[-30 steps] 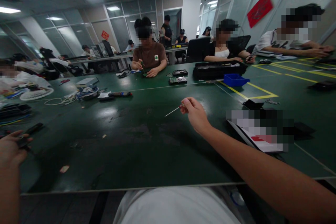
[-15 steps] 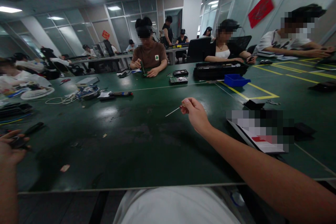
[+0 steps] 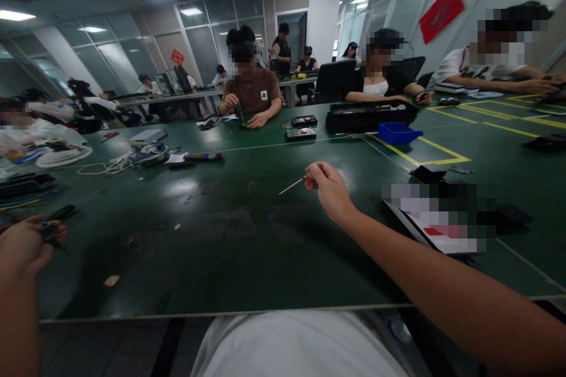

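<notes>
My right hand is closed around the handle of a screwdriver above the middle of the table. Its thin metal shaft points left and slightly down; most of the handle is hidden in my fingers. At the left edge my left hand has its fingers curled round a small dark object whose kind I cannot make out. Just beyond that hand lies a dark tool handle on the green table.
A tablet-like flat thing lies right of my right forearm. Beyond are a blue bin, hard drives, a long black casing and a cable bundle. Across the table a co-worker handles a green board; other people sit right.
My left hand has moved right and slightly up, further into view, with the dark object in it. The right hand and screwdriver have hardly moved.
</notes>
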Tool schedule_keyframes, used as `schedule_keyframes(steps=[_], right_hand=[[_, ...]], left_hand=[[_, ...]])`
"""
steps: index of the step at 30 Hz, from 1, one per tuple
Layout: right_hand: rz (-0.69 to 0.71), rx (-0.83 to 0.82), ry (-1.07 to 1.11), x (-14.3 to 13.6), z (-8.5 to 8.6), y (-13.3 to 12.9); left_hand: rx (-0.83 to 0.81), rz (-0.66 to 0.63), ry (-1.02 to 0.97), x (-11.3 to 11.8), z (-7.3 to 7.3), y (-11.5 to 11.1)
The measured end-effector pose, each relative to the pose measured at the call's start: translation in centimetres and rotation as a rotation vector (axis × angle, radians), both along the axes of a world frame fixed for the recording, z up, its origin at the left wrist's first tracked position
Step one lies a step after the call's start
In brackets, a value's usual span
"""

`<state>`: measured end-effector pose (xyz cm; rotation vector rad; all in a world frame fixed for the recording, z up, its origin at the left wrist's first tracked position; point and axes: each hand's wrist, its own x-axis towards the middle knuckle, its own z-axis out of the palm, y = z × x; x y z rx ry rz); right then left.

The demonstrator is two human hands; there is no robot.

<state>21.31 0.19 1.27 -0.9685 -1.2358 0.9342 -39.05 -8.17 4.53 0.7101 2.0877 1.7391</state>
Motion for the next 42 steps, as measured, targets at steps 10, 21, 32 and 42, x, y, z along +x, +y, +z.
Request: schedule_keyframes(steps=[10, 21, 32, 42], right_hand=[[0.018, 0.002, 0.005, 0.0, 0.2, -0.1], [-0.005, -0.003, -0.034, 0.0, 0.2, -0.2], [-0.035, 0.016, -0.013, 0.1, 0.6, -0.4], [0.072, 0.044, -0.069, -0.1, 0.9, -0.7]], left_hand=[[0.007, -0.099, -0.116, 10.4, 4.0, 2.4], [0.212, -0.591, -0.203, 26.5, 4.1, 8.4], [0.117, -1.003, 0.061, 38.1, -0.2, 9.8], [0.008, -1.133, 0.604, 38.2, -4.5, 9.0]])
